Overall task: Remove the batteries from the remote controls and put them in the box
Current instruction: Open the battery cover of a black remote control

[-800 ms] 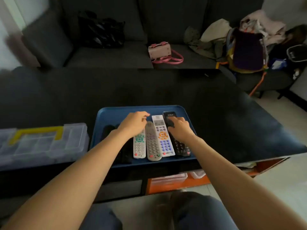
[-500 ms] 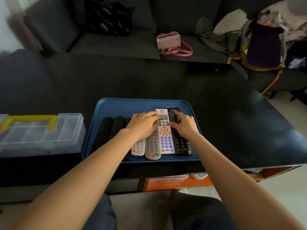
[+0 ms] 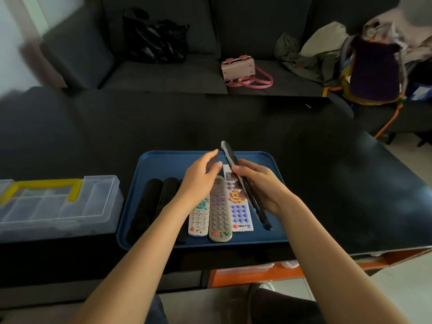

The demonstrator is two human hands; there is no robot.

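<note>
Two hands work over a blue tray (image 3: 163, 160) on the dark table (image 3: 327, 183). The right hand (image 3: 264, 188) grips a black remote (image 3: 236, 174), fingers curled round its middle, holding it tilted on edge above the tray with its far end raised and its near end low by the tray's right side. The left hand (image 3: 201, 178) hovers just beside the remote's far end, fingers loosely spread and holding nothing. Three light remotes lie side by side in the tray: a white one with green buttons (image 3: 198, 220), a grey one (image 3: 219, 213) and a white one with orange and blue buttons (image 3: 239, 213). Two black remotes (image 3: 149, 202) lie to their left. A clear plastic box (image 3: 58, 204) with a yellow handle sits left of the tray, well apart from the hands
</note>
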